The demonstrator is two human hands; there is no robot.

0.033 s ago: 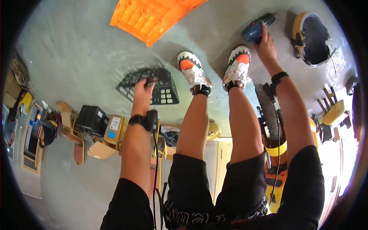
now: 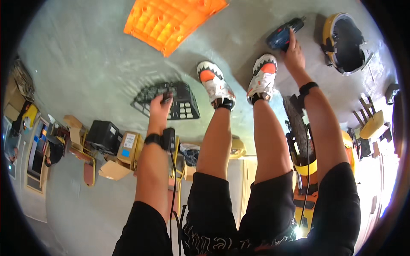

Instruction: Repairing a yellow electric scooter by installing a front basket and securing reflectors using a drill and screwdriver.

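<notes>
My right hand (image 2: 294,57) grips a dark blue and black cordless drill (image 2: 285,35), its tip pointing up and to the right. It is beside my right shoe (image 2: 264,74). My left hand (image 2: 160,109) is closed on a small dark thing (image 2: 167,97), too blurred to name. Behind that hand is a black plastic lattice piece (image 2: 185,104) with rows of square openings; whether my fingers also touch it I cannot tell. Patterned shadows fall on the floor around this piece. An orange moulded plastic panel (image 2: 171,23) lies at the top of the view.
A yellow-rimmed black shell (image 2: 348,42) lies far right. A tyre (image 2: 299,121) and yellow machine parts are beside my right leg. Cardboard boxes (image 2: 129,147) and a black box (image 2: 103,135) stand at left. A cable (image 2: 173,192) hangs from my left wrist. Another person (image 2: 54,151) is at far left.
The whole view has shifted slightly, with the orange panel, shoes and lattice piece a little lower in the picture. Both hands keep the same hold.
</notes>
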